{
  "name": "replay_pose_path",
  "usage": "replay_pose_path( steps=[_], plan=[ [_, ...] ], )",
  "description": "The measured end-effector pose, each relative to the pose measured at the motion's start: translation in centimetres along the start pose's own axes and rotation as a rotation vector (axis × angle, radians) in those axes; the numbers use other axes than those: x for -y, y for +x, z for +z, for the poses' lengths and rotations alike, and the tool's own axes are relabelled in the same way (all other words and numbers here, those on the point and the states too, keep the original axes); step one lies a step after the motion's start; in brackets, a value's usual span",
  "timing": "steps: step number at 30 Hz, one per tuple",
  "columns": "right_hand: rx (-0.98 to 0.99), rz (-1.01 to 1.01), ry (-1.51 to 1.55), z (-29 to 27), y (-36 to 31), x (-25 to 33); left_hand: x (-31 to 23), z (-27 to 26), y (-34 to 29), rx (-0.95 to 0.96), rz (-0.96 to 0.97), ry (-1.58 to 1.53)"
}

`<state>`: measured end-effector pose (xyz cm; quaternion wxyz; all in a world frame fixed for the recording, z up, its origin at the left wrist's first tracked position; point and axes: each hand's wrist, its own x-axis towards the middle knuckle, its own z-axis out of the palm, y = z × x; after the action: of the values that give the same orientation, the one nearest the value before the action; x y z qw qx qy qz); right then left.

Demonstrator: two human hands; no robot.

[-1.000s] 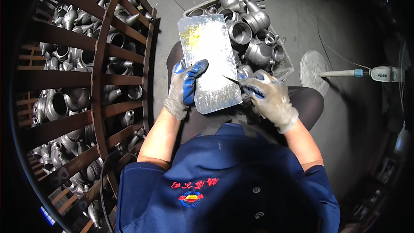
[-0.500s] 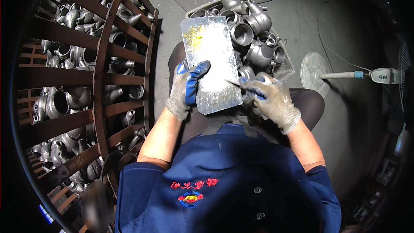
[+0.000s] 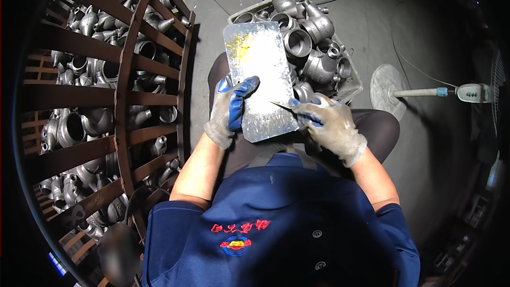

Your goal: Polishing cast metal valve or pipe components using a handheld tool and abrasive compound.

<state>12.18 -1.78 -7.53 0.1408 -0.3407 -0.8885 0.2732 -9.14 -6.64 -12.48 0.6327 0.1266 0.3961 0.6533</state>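
Observation:
A shiny metal plate (image 3: 265, 69) with rounded corners and a yellow-stained patch lies tilted over my lap. My left hand (image 3: 230, 103), in a grey glove with blue coating, grips its left edge, thumb on top. My right hand (image 3: 326, 122), gloved alike, is closed on a thin pointed tool (image 3: 283, 107). The tool's tip is over the plate's lower right part; whether it touches I cannot tell. Most of the tool's handle is hidden in the fingers. Just beyond the plate, a crate (image 3: 353, 87) holds several grey metal pipe fittings (image 3: 321, 65).
To the left stands a rusty barred metal cage (image 3: 121, 95) filled with similar fittings. At the right, a fan (image 3: 473, 93) with a round base (image 3: 387, 90) lies on the floor. A cable (image 3: 419, 69) runs across the floor near it.
My right hand has shifted slightly to the left, and the pointed tool's tip has moved further over the plate. My left hand and the plate stay nearly in place.

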Motion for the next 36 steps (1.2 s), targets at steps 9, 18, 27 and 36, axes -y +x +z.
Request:
replay_pose_path(
  steps=[9,18,27,36],
  plan=[
    [0.011,0.035,-0.086,0.3,-0.4,-0.6,-0.1,-0.2,0.1,0.024,-0.018,0.000],
    [-0.041,0.018,-0.033,0.3,-0.1,-0.5,-0.6,0.0,0.0,0.014,-0.040,-0.015],
    [0.005,0.122,0.027,-0.2,-0.2,0.1,-0.5,-0.2,0.0,0.022,-0.035,-0.016],
    [-0.031,0.093,-0.029,0.5,-0.1,-0.2,-0.6,0.1,-0.2,0.027,-0.041,-0.046]
  ],
)
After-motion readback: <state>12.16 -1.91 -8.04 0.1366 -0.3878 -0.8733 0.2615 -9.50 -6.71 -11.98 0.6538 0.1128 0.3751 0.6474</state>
